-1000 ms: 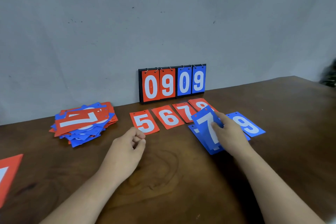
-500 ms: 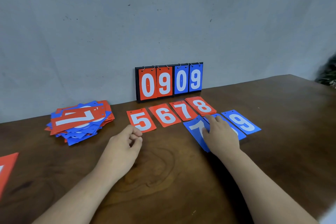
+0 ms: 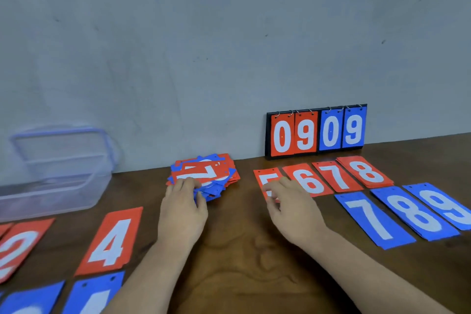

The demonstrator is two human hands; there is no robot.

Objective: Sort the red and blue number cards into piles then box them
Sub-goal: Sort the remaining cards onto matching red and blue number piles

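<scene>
A mixed pile of red and blue number cards [image 3: 214,169] lies by the wall, a red 7 on top. My left hand [image 3: 182,209] pinches the pile's near edge, fingers on top and thumb at the side. To the right lie a red 5 [image 3: 262,176], red 6 [image 3: 309,181], red 7 [image 3: 336,176] and red 8 [image 3: 365,172] in a row. A blue 7 [image 3: 369,216], blue 8 [image 3: 413,211] and blue 9 [image 3: 443,204] lie in front of them. My right hand [image 3: 293,209] rests loosely curled over the red 5, holding nothing.
A clear plastic box [image 3: 58,168] with a blue rim stands at the far left by the wall. A red 4 [image 3: 112,239], a red 2 [image 3: 17,247] and blue cards [image 3: 91,296] lie at the near left. A flip scoreboard [image 3: 316,132] reading 0909 leans on the wall.
My right hand left the blue 7 lying flat and moved left over the red 5. My left hand reached forward onto the mixed pile. The view swung left, showing the box.
</scene>
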